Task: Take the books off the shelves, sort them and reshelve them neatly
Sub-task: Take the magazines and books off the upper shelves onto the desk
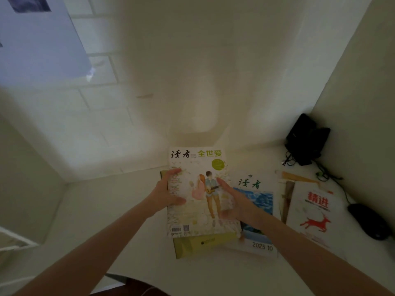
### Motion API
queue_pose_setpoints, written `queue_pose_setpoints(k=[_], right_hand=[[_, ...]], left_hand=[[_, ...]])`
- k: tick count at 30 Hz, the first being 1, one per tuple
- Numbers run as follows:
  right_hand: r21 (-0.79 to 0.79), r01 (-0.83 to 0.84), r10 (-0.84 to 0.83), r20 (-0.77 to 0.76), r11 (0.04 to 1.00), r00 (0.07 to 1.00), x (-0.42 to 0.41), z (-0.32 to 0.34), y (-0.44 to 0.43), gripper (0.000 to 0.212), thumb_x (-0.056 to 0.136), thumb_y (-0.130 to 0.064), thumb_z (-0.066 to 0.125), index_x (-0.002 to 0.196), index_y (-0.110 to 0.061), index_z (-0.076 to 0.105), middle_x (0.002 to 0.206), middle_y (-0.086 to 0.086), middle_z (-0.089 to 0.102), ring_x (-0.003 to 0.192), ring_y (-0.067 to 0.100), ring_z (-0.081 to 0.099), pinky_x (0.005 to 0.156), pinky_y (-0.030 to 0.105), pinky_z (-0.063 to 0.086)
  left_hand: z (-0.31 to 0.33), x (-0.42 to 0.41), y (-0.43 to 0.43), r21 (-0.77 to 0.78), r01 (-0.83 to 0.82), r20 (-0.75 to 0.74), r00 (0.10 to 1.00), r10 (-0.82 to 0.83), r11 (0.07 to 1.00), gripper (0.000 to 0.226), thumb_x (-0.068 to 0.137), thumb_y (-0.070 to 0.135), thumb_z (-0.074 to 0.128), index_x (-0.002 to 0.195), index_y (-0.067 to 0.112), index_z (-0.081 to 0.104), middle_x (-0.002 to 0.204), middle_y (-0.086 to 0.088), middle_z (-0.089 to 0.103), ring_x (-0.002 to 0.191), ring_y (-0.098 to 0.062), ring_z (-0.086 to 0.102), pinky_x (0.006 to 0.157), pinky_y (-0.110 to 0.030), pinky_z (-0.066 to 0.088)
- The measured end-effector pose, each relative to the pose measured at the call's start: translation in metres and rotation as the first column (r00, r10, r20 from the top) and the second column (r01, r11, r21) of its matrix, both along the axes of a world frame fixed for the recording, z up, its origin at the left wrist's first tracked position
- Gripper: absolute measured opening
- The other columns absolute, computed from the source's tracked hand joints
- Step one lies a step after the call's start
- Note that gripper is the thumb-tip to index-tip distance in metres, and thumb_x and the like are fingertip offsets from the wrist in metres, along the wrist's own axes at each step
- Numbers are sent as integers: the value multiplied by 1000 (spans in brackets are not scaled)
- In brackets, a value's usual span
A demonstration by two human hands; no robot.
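Nearest, flat on the white desktop [106,210], a yellow-green softcover book [203,246], half covered. On top of it, a pale illustrated magazine with a guitar-playing couple on the cover [192,218], held between both hands. Left hand [168,193] wrapped round the left edge, thumb on the cover. Right hand [233,201] laid across the right edge, fingers fairly straight; blurred, so any grip underneath impossible to tell.

Seemingly the sorting step, with titles laid out in separate spots on the desk and nothing reshelved in view. Next, probably: squaring this magazine on the book below, or shifting it onto its namesake at the right, keeping the thin cover flat.

Readable on the held cover: "读者" in black, "全世爱" in green, a barcode at lower left. Just right, partly under the right wrist, a second magazine with a blue landscape [260,201]: "读者", "2025 10". Further right, a white book with a red deer [314,212]: "精进". Beyond, a black mouse [367,221]; farthest, a black cabled box [305,139] in the corner.
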State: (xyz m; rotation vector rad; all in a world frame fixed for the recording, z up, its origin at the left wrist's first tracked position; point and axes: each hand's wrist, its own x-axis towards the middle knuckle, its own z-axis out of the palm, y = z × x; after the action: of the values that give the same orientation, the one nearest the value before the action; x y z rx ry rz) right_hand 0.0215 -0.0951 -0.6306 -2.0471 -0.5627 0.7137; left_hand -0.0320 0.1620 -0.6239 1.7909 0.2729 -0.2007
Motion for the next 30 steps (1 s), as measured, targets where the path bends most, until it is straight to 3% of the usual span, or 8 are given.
queue_pose_setpoints(k=[5, 10, 13, 17, 19, 22, 27, 30], right_hand=[[-73, 26, -27, -12, 997, 1000, 2, -16, 2, 104, 78, -1, 74, 151, -33, 7, 158, 0, 14, 143, 20, 22, 97, 19, 39], [-89, 38, -42, -45, 995, 998, 0, -23, 1, 105, 79, 5, 71, 151, -21, -1, 155, 5, 21, 136, 24, 36, 73, 3, 45], [-104, 60, -68, -83, 993, 994, 1, -22, 1, 104, 80, 5, 71, 151, -20, 0, 155, 6, 23, 131, 21, 41, 79, 9, 45], [-139, 54, -69, -104, 989, 992, 2, -18, 4, 100, 80, 9, 68, 152, -20, 4, 153, 9, 26, 108, 15, 48, 63, 9, 50], [-198, 65, -88, -107, 978, 990, 2, -19, 9, 100, 80, 1, 72, 152, -27, 7, 155, 9, 22, 115, 21, 50, 78, 19, 53], [-416, 57, -60, 7, 907, 998, 4, -19, 11, 99, 80, -27, 76, 150, -40, 7, 154, 12, 8, 140, 36, 11, 114, 42, 23], [-312, 157, -137, 85, 937, 987, 5, -3, 13, 103, 77, -37, 77, 151, -38, 5, 152, 7, 3, 139, 33, 6, 114, 41, 18], [-253, 155, -120, 148, 955, 982, 3, 11, 19, 102, 75, -42, 78, 150, -41, 9, 153, 2, 6, 139, 30, 6, 113, 40, 18]], left_hand=[[-22, -2, -2, 93, -32, -48, 998, 37, 995, 104, 38, 34, 90, 128, 50, 40, 132, -6, 39, 120, -31, 47, 95, -51, 49], [-33, -1, -7, 163, -59, -79, 994, 72, 985, 100, 48, 25, 85, 137, 35, 39, 137, -6, 18, 124, -30, 34, 107, -45, 38], [-41, -1, -6, 182, -48, -93, 993, 66, 982, 110, 34, 44, 89, 133, 41, 41, 140, -5, 23, 125, -30, 41, 102, -48, 44], [-77, 7, 5, 157, -66, -127, 988, 86, 985, 105, 31, 49, 88, 125, 48, 41, 140, -5, 32, 123, -29, 45, 99, -48, 47], [-67, 1, -1, 157, -58, -126, 989, 78, 986, 100, 34, 48, 88, 121, 55, 41, 137, -4, 37, 121, -29, 47, 98, -49, 47], [-60, -4, 0, 150, -40, -146, 987, 62, 988, 102, 42, 32, 89, 129, 45, 38, 138, -11, 37, 120, -29, 49, 97, -45, 48], [-30, -6, -3, 247, 79, -197, 980, -30, 966, 104, 67, 24, 84, 147, 38, 18, 157, -13, -4, 145, -29, 5, 114, -43, 17], [-12, -2, -6, 243, 63, -92, 995, -41, 968, 105, 65, 29, 85, 146, 41, 18, 158, -7, 2, 146, -22, -2, 116, -49, 12]])
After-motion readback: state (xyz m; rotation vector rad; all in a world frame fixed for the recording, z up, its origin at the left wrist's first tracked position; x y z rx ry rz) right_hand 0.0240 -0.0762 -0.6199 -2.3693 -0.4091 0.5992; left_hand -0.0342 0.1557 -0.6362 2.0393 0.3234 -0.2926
